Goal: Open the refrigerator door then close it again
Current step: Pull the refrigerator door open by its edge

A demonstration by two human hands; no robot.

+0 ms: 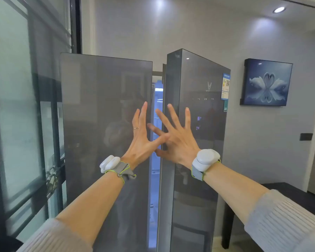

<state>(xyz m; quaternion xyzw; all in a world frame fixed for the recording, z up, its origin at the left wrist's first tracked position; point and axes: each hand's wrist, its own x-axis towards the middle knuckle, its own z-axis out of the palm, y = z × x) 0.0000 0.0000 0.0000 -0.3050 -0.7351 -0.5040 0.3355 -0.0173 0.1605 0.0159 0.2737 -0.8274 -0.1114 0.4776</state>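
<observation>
A tall grey glass-fronted refrigerator stands straight ahead with two side-by-side doors. The left door (102, 124) and the right door (198, 113) are both slightly ajar, and a narrow lit gap (157, 113) shows the interior between them. My left hand (141, 140) is spread flat by the left door's inner edge. My right hand (176, 137) is spread by the right door's inner edge, its thumb crossing my left thumb in front of the gap. Both hands hold nothing. Whether the palms touch the glass is unclear.
A dark-framed glass partition (16, 115) runs along the left. A dark table (295, 195) stands right of the refrigerator, close to its side. A framed swan picture (266, 82) hangs on the right wall. A doorway opens at the far right.
</observation>
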